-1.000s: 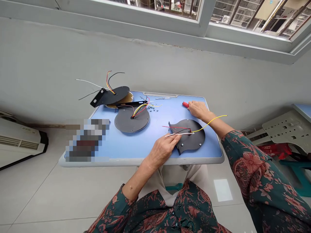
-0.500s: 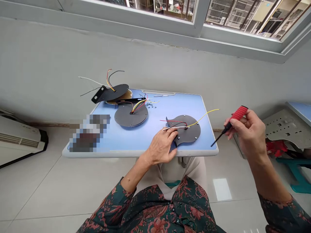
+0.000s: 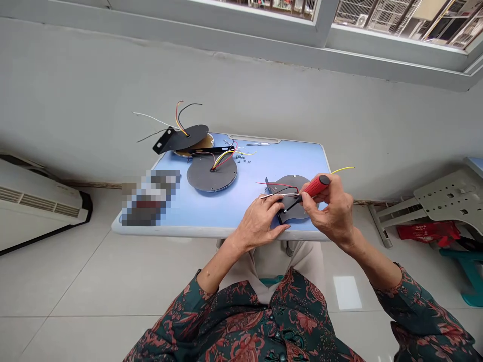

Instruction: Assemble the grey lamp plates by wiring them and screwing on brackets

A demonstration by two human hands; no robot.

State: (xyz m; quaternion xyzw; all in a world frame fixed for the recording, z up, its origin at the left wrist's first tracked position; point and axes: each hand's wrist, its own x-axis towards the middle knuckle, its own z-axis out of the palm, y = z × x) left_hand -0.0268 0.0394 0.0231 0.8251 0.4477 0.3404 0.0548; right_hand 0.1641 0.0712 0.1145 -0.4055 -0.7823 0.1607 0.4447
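A dark round metal plate [image 3: 296, 185] with red, white and yellow wires lies near the front right of the blue table [image 3: 196, 213]. My left hand [image 3: 260, 221] rests on its black bracket at the front edge, fingers spread and pressing down. My right hand [image 3: 332, 211] is closed on a red-handled screwdriver [image 3: 316, 186], whose black shaft points down-left onto the plate near the wires.
A second dark disc [image 3: 212, 173] with coloured wires lies mid-table, a third disc with a bracket [image 3: 183, 138] at the back left over a brown disc. Small screws [image 3: 241, 158] are scattered behind. A blurred object [image 3: 149, 203] lies front left. A white appliance [image 3: 37, 201] stands on the floor left.
My right hand picked the red screwdriver up from the far side of the table, swung out right, then came back and set its tip on the plate. The left hand stayed on the bracket.
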